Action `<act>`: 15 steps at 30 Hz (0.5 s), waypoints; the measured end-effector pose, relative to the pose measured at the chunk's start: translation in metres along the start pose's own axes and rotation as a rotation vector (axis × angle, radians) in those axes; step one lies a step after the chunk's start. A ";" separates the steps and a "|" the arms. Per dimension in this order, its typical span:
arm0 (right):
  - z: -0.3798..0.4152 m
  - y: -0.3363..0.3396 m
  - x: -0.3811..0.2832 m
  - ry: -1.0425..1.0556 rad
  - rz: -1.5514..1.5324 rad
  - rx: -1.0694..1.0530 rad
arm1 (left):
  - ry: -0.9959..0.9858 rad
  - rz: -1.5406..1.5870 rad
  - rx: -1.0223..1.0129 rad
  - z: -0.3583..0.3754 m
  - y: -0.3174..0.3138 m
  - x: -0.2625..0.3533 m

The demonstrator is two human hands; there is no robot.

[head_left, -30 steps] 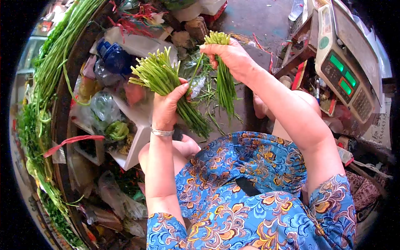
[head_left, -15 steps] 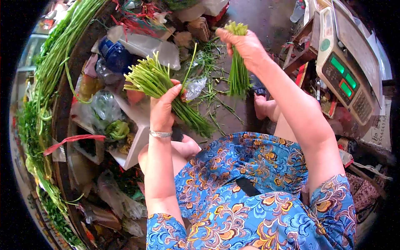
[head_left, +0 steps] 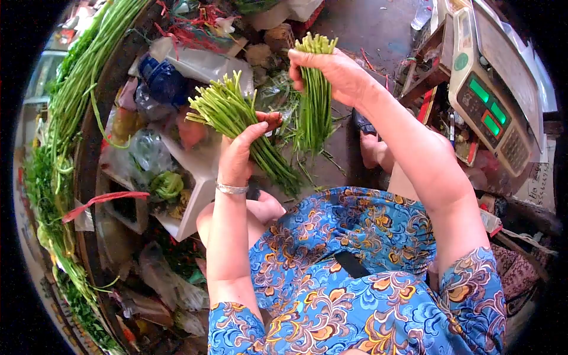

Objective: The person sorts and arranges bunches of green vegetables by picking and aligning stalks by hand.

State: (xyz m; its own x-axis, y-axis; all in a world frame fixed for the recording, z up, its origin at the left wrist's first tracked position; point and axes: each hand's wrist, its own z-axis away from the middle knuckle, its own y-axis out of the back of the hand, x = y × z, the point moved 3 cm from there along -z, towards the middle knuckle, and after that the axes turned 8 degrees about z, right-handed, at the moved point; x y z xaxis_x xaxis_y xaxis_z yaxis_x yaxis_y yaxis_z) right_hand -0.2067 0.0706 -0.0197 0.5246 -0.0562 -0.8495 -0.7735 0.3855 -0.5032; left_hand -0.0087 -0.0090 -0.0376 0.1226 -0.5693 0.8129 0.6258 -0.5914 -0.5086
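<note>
Though apart, both hands [head_left: 238, 154] [head_left: 336, 72] snug round stems [head_left: 315, 109].

1. The dark floor [head_left: 361, 22] is carrying green stem scraps [head_left: 332, 158], which are lying loosely scattered.
2. A crumpled clear plastic bag [head_left: 275, 92] is lying near those scraps.
3. At the left, a dark-edged counter [head_left: 84, 160] is holding long green beans [head_left: 97, 56], one curling over its edge.
4. Leafy greens [head_left: 40, 177] are lying alongside them.
5. A red strip [head_left: 106, 202] is crossing that edge.
</note>
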 end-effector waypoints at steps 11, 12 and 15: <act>0.009 -0.028 0.040 0.018 0.279 -0.174 | 0.018 -0.133 -0.115 0.003 -0.023 0.000; 0.007 -0.026 0.040 0.032 0.309 -0.118 | 0.020 -0.133 -0.116 0.004 -0.023 0.000; 0.004 -0.019 0.033 0.086 0.278 0.020 | 0.007 -0.108 0.086 0.002 -0.010 0.001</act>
State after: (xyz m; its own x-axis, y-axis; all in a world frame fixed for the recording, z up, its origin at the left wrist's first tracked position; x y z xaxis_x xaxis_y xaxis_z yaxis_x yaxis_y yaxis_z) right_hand -0.1736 0.0647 -0.0374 0.2608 -0.0230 -0.9651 -0.8757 0.4151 -0.2465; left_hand -0.0134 -0.0024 -0.0312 0.0459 -0.5086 0.8598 0.6986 -0.5989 -0.3916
